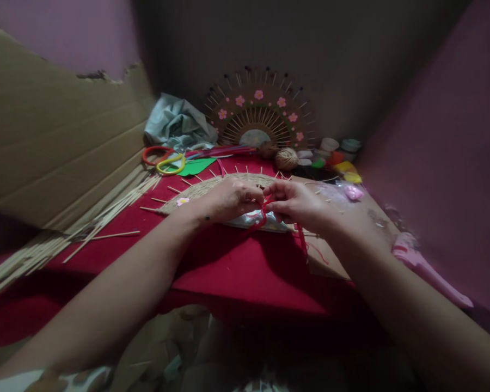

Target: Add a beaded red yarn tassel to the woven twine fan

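Left grip [234, 197] and right grip [298, 204] pinching red yarn [263, 218] between fingertips, over pale centre [275, 223] of fan [212, 185] — fan lying on red tabletop [245, 277]. Yarn hanging limp, probably light, soft, easily tangling; short fingertip hold suiting it. Thin sticks [185, 181] looking stiff, snappable — broad band [198, 190] offering safer hold.

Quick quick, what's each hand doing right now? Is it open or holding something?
Left hand: closed, fingertips pinching the red strand.
Right hand: closed too, thumb and fingers pinching the same red strand.
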Tool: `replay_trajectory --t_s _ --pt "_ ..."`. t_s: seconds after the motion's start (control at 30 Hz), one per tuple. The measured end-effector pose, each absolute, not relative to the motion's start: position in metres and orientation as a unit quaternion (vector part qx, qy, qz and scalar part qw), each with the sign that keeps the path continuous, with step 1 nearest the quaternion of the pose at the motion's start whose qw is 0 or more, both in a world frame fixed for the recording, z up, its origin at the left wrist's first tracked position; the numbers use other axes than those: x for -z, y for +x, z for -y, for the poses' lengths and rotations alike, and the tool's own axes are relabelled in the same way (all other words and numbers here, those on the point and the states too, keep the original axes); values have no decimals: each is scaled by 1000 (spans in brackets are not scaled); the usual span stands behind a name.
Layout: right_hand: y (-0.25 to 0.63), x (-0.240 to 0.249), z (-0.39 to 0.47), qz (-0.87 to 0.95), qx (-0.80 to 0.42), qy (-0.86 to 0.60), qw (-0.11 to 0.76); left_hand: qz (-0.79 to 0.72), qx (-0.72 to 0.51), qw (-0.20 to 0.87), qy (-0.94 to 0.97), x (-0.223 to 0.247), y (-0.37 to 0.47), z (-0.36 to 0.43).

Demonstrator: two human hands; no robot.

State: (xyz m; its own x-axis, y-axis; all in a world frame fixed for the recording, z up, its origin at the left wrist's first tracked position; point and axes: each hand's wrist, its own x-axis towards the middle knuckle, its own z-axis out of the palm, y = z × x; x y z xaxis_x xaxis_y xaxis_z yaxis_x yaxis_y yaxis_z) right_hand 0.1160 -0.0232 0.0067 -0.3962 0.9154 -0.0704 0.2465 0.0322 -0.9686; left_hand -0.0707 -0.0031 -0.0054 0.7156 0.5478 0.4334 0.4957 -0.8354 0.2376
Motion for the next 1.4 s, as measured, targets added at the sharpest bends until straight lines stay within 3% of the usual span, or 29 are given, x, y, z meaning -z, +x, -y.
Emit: replay_trajectory --t_s 0.23,0.47,0.6,0.73,0.8,0.93,1.1,1.4 --pt "119 -9 26 600 -584 -446 316 -266 -254 52 929 10 -67 2" --pt "126 -7 24 529 -669 -421 309 -330 -253 165 894 4 -78 -1" --pt "128 -7 25 486 -712 -422 282 -392 -343 235 821 5 -78 -7" --pt "126 -3 23 454 -733 -423 278 -319 -443 267 794 2 -70 1" --pt "126 1 21 439 -731 -428 298 -281 -409 259 829 -3 -67 11" --pt "126 9 18 427 -737 -418 317 -253 -275 139 917 -9 -61 27" --pt "125 12 17 425 -732 -421 325 -193 -287 59 936 0 -50 27" --pt "132 16 14 492 -745 -329 307 -216 -299 112 923 -4 -53 23"
